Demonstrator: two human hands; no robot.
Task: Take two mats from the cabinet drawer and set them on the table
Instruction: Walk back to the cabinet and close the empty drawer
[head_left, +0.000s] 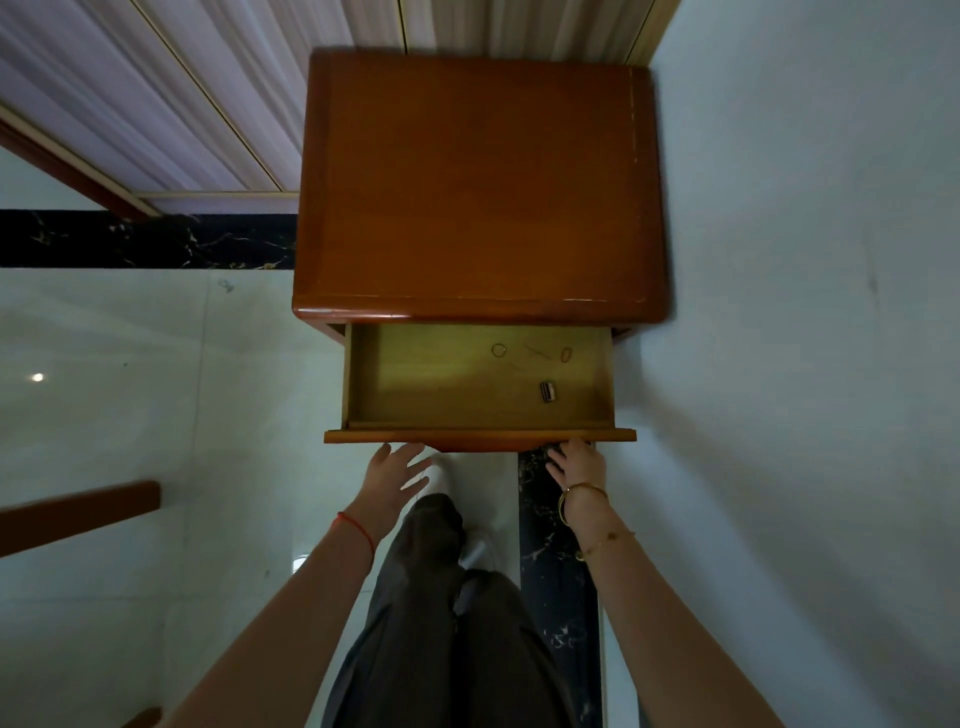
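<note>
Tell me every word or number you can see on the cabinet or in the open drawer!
There are no words, labels, brands or numbers to read in this picture.
The cabinet is plain wood with nothing written on it.
The drawer also has nothing written on it.
The small metal piece in the drawer is too small to tell whether it has any print.

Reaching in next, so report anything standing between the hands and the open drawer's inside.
Nothing visible blocks them. The left hand and right hand are at the drawer front; the drawer is pulled out, open on top. No mats show inside, only a ring, a rubber band and a metal clip.
</note>
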